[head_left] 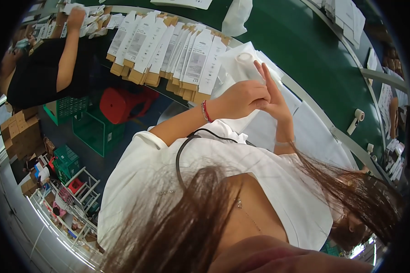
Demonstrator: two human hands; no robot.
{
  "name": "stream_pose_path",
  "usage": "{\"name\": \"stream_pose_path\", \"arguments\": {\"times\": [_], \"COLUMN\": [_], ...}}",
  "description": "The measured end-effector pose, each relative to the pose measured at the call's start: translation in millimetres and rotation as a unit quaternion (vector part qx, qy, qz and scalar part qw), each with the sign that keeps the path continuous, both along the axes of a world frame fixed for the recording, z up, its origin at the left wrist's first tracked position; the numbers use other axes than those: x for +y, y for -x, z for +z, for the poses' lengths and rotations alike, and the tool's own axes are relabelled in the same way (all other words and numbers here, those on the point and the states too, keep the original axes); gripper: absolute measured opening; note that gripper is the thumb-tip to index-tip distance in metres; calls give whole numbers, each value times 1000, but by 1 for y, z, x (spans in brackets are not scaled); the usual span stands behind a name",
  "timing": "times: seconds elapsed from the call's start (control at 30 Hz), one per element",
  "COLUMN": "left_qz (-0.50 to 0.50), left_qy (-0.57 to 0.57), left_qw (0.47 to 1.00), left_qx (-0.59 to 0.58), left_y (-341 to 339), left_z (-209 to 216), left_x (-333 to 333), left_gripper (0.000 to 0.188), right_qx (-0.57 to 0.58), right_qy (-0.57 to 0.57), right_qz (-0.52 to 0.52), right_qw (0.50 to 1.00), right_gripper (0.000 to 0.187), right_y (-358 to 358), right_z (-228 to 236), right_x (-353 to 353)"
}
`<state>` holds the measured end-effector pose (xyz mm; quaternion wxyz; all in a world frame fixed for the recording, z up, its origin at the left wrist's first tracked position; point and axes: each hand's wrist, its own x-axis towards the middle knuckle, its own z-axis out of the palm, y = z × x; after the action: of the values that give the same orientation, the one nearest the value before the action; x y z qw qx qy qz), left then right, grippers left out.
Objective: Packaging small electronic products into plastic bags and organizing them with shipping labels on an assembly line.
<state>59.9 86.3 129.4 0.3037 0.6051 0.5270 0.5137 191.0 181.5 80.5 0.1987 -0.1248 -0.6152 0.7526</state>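
My left hand [247, 99], with a red bracelet at the wrist, is closed, its curled fingers pressed against the palm side of my right hand [276, 98]. Whether anything small lies between those fingers is hidden. The right hand's fingers stretch upward, held apart from each other. Just beyond both hands, a white translucent bag [232, 57] lies at the table edge, with a pale round shape showing through it. Left of it, a row of white flat cartons [200, 52] with brown open flaps overlaps along the edge.
A green tabletop [291, 38] curves across the far side, with a white bag [237, 17] and a white tape roll [356, 119]. To the left are another person's arm [67, 59], a red stool [116, 105] and green crates [95, 132]. A dark cable [180, 159] crosses my front.
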Motion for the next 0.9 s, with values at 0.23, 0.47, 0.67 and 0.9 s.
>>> {"name": "stream_pose_path", "arguments": {"times": [0.23, 0.47, 0.67, 0.9], "left_qz": [-5, -77, 244, 360], "left_qy": [47, 59, 164, 341], "left_qw": [998, 993, 947, 759], "left_qx": [-37, -65, 133, 422], "left_y": [-5, 8, 60, 106], "left_z": [26, 24, -39, -119], "left_x": [14, 0, -17, -53], "left_gripper": [6, 6, 23, 49], "right_qx": [58, -19, -89, -261], "right_qy": [63, -49, -277, -471], "right_qz": [61, -102, -252, -363], "right_qw": [994, 993, 923, 761], "right_gripper": [87, 49, 40, 52], "right_y": [-4, -13, -3, 21], "right_z": [14, -12, -21, -94], "right_x": [-4, 10, 44, 83]}}
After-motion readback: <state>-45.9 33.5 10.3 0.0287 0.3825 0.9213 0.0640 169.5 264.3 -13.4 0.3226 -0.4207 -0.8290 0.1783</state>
